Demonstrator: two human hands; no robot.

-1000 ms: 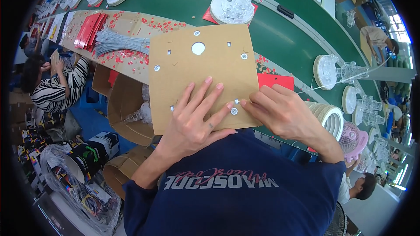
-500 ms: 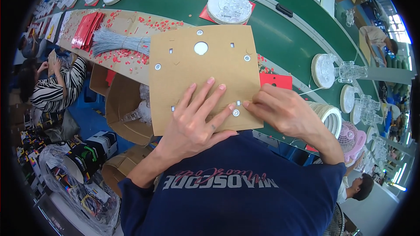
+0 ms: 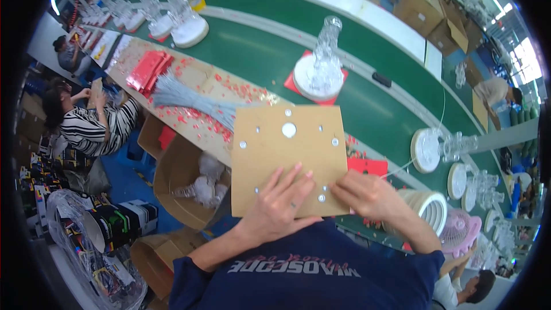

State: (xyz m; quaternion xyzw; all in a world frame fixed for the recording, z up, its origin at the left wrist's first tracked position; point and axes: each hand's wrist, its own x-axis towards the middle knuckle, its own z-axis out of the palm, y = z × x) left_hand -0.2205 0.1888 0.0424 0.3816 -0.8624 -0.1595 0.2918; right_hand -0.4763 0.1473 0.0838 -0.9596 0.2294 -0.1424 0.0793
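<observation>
A square brown cardboard panel [image 3: 290, 155] lies in front of my chest, with a large round hole near its far edge. Small slots and metal-ringed round holes sit around the rest of it. Flat on its lower middle rests my left hand [image 3: 280, 200], fingers stretched and apart. By the slot and ringed hole at the panel's lower right, my right hand [image 3: 367, 194] is closed in a pinch. Whatever its fingertips hold is too small to make out. A red sheet [image 3: 370, 166] with dark holes lies just beyond my right hand.
A bundle of grey wires [image 3: 183, 95] and red sheets [image 3: 150, 70] lie on the scrap-strewn table at left. Clear plastic pieces on white round bases [image 3: 310, 80] stand along the green belt [image 3: 247, 37]. White rings [image 3: 433, 215] and a pink fan [image 3: 461, 231] are at right; open cartons [image 3: 181, 195] stand lower left.
My view has shifted, so the panel and both hands appear lower and smaller, and more of the belt shows. On the panel, my hands keep nearly the same places.
</observation>
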